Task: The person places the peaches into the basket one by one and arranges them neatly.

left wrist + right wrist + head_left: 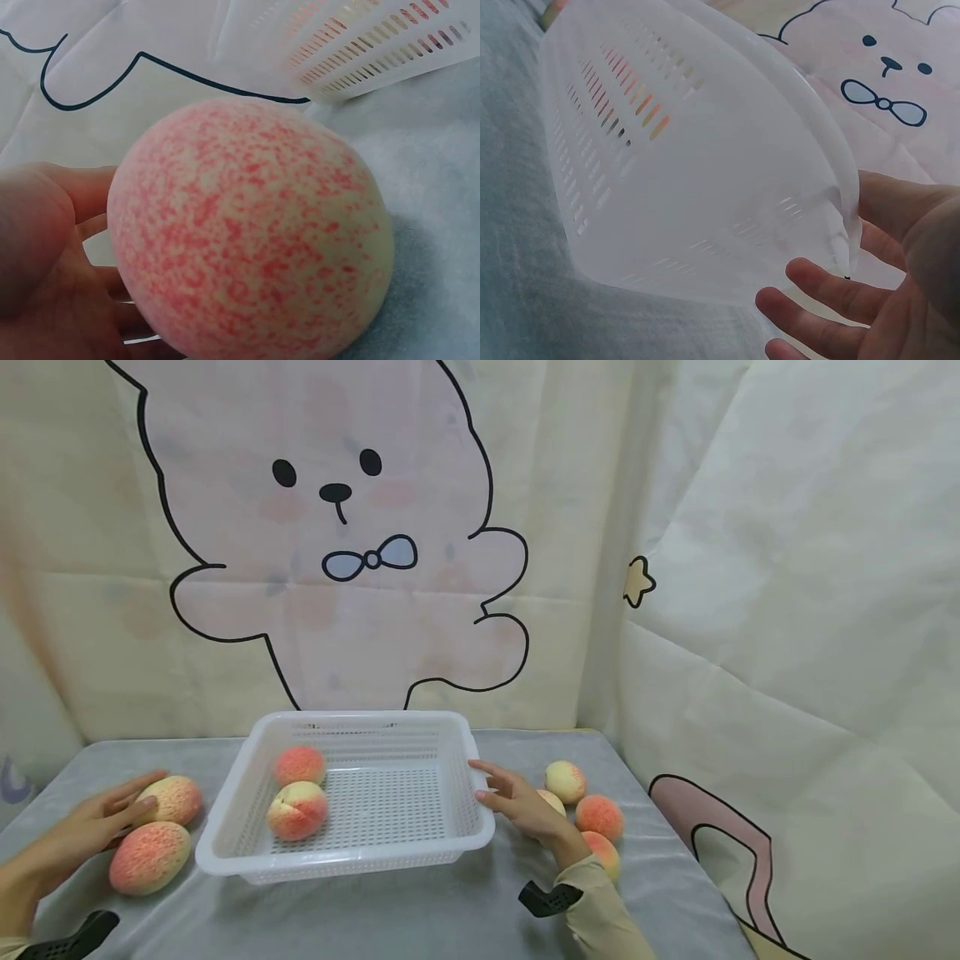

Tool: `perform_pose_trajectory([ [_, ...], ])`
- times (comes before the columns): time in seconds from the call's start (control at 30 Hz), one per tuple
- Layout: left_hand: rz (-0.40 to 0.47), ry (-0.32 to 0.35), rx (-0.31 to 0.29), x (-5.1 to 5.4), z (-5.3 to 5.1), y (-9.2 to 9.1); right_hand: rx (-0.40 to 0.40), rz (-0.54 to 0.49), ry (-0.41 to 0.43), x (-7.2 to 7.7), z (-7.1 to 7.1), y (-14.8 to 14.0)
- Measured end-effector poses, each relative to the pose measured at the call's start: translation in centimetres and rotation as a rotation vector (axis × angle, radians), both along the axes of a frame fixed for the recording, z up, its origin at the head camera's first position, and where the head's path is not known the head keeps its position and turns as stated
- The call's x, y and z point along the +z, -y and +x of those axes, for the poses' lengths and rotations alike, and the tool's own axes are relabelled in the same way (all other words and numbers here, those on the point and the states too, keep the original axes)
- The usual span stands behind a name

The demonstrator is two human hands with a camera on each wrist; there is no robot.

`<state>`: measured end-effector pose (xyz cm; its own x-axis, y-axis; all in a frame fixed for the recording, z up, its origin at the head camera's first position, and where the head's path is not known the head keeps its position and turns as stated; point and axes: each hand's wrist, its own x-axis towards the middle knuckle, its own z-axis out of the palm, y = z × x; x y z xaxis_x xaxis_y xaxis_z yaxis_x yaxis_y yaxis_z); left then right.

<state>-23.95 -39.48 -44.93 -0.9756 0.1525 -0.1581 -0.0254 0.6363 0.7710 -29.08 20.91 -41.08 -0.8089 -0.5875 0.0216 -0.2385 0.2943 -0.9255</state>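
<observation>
My left hand (86,831) is at the left, its thumb and fingers around the left side of a yellow-pink peach (174,800). A redder peach (150,858) lies just nearer. In the left wrist view a speckled peach (251,232) hides part of the left hand (67,277). My right hand (528,806) holds the right rim of the white basket (360,853). In the right wrist view the right hand (862,277) has the basket's rim (810,112) between thumb and fingers. Inside the basket, at its left, are a red peach (300,765) and a pink-yellow peach (297,812).
Right of the basket, beside and behind my right hand, several smaller peaches, among them a red-orange one (599,817) and a yellow one (566,782), lie on the grey cloth (337,914). A curtain (555,635) with a cartoon bear hangs behind the table.
</observation>
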Motion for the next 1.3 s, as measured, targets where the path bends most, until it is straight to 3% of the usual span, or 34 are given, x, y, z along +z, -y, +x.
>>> perform_pose_trajectory([
  [0.2, 0.068, 0.024, 0.019, 0.0, 0.0, -0.4, 0.006, -0.002, -0.019, 0.1, 0.1, 0.0],
  [0.47, -0.03, 0.005, 0.03, 0.2, -0.1, -0.9, -0.004, -0.009, 0.0, 0.4, 0.6, -0.1],
  [0.67, -0.116, -0.06, 0.045, 0.6, 0.0, -1.0, 0.013, -0.02, -0.005, 0.5, 0.4, 0.0],
  [0.93, -0.117, -0.043, 0.094, 0.8, 0.2, -0.7, 0.012, -0.02, -0.01, 0.2, 0.4, 0.1],
  [1.3, 0.0, -0.227, 0.227, 1.4, 0.9, -0.5, -0.013, 0.001, -0.023, 0.1, 0.6, 0.1],
])
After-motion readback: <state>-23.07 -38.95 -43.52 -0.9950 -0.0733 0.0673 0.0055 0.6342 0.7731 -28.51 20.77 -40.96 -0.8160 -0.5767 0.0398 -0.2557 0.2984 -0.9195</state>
